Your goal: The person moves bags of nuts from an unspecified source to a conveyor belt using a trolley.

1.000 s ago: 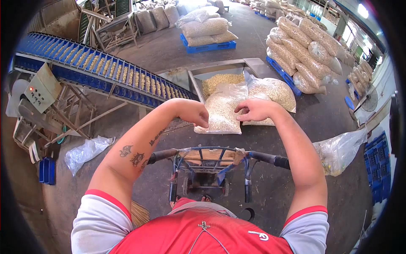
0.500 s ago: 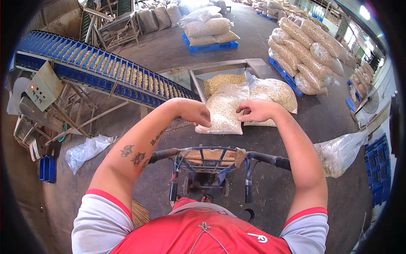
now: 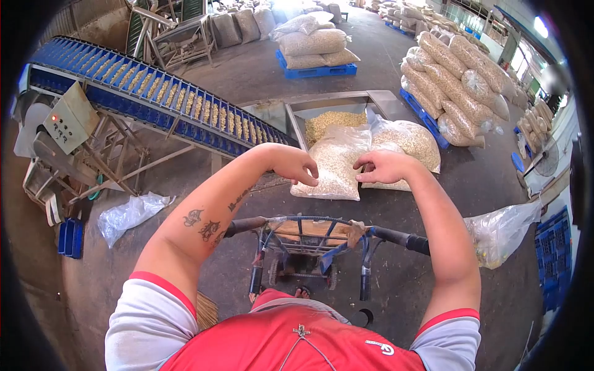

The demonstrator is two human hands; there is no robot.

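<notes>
Both hands are raised in front of me, overlapping the near clear plastic bag [image 3: 337,176] of pale, nut-like pieces in this view. My left hand [image 3: 296,166] is at the bag's left side, fingers loosely curved and apart from the thumb. On the right side, my right hand [image 3: 387,169] faces it, with a gap between thumb and fingers. Nothing shows in either hand. A second filled bag [image 3: 405,139] lies behind the right hand. Below my hands stands a hand cart [image 3: 303,229] with dark-gripped handles.
Behind the bags is a metal hopper [image 3: 380,102] holding loose pieces [image 3: 331,123]. A blue conveyor [image 3: 179,99] climbs leftward from it, beside a control box [image 3: 71,117]. Filled sacks [image 3: 455,80] are stacked on a blue pallet [image 3: 424,117]. Plastic bags [image 3: 133,216] lie on the floor.
The view has turned slightly left, so the surroundings sit a little further right. Both hands stay near the same bag; the left fingers look slightly more parted from the thumb.
</notes>
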